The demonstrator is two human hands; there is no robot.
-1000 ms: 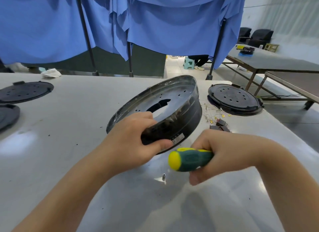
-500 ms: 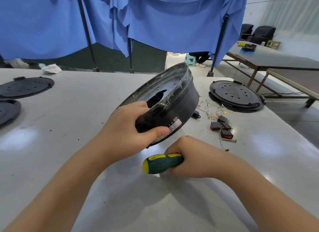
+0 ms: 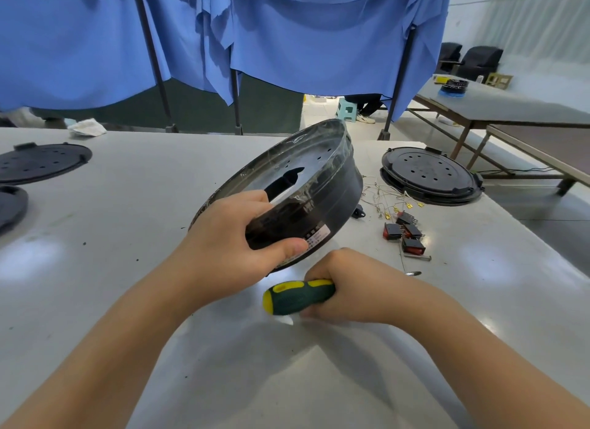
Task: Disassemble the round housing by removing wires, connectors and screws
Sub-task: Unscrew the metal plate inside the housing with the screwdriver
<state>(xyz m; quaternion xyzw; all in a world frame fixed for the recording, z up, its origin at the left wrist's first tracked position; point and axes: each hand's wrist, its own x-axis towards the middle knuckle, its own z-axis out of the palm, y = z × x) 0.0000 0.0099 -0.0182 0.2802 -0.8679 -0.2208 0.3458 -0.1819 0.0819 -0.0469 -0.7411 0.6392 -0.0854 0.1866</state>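
Left hand [image 3: 230, 246] grips the near rim of the round housing [image 3: 300, 185], thumb on the outer wall by the white label, fingers curled over the edge. The housing is tilted up on its near-right edge, open side facing left and up, mid-surface [image 3: 127, 224]. Right hand [image 3: 348, 288] is wrapped round the green-yellow screwdriver [image 3: 297, 296], handle butt pointing left; its shaft and tip are hidden behind the hand.

Change over the last second: the right hand dropped from mid-air beside the housing to the surface just below it, knuckles down. A loose screw that stood there a second ago is now under or beside the fingers; I can't tell if it's pinched. The housing also tipped steeper.

Read: one screw looks out and the person is likely collecting it while the left hand keeps the housing propped.

Already stripped parts lie right of the housing: thin wires [image 3: 383, 198] with yellow terminals, red-black switches [image 3: 405, 233], and a bolt [image 3: 416, 257]. Black round covers sit at far right [image 3: 431, 176] and far left [image 3: 41, 163].

Whether any fasteners are left inside can't be seen from this angle.
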